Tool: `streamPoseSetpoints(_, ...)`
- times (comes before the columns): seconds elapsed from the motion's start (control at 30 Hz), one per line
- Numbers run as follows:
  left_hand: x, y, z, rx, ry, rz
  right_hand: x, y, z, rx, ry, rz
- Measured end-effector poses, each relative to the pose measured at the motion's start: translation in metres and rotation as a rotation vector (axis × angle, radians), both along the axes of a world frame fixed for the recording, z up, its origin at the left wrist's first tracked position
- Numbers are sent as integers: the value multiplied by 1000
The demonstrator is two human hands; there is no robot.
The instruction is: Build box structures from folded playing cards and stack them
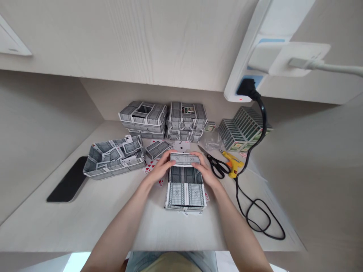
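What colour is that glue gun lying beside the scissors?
Mostly yellow, with a touch of orange; the glue gun shows best in the head view.

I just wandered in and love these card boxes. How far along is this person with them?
Done, it seems: two stacks of finished card boxes at the back and an open tray on the left. In hand: the left hand and right hand press the far wall of a half-built box. Left, probably: loose cards and the block of cards on the right lie unused.
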State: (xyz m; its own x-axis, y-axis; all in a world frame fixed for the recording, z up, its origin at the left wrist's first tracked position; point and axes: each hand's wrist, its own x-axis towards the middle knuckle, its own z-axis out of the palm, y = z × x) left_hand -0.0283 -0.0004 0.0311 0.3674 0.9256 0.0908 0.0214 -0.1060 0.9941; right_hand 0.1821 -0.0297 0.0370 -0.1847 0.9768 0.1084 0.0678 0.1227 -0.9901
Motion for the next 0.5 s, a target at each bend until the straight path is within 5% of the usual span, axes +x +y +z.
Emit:
streamPoseSetpoints(0.27,11,-8,5,-12,112,122,-11,-4,-3,-35,37,-21)
streamPoseSetpoints(0.5,6,0,0,-117,-101,59,-15,-4,-8,-10,79,-44)
